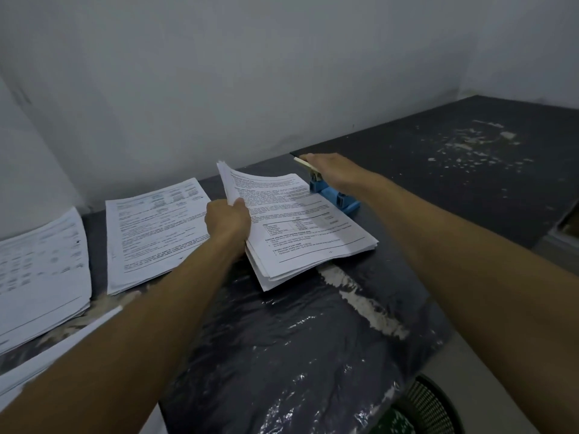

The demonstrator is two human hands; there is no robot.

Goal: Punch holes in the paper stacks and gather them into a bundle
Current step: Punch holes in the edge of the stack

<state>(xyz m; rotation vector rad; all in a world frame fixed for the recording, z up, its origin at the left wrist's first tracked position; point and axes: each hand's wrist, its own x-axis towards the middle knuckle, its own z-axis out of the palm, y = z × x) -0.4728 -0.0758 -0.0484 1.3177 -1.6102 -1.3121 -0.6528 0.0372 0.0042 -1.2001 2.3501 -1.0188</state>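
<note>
we are punching the stack of paper (300, 220) that is lying at the middle of the dark table (438, 170), its far edge fed into the blue hole punch (336, 195). our right hand (332, 172) is lying flat, fingers straight, on the punch's pale lever (305, 164), pressing rather than gripping. our left hand (227, 222) is gripping the near-left edge of the same stack, thumb on top, and that side is curling up off the table while the right side is lying flat.

to do this well, we are judging that the sheets should be squared first, since the lower edges are fanning out and the holes would come out staggered. we should be pushing the stack fully against the back of the slot, lowering the lifted edge so nothing is pulling out, then bearing straight down on the lever with the heel of the hand. the stack looks thick, so the punch may be resisting or tipping.

to the left, a second stack (156, 233) and a third stack (40, 277) are lying well apart from the punch, with another sheet edge (62, 343) nearer us. the table's covering is wrinkled and torn in front of us, which could be snagging paper as we slide it. a green basket (426, 408) is sitting below the table's corner.
</note>
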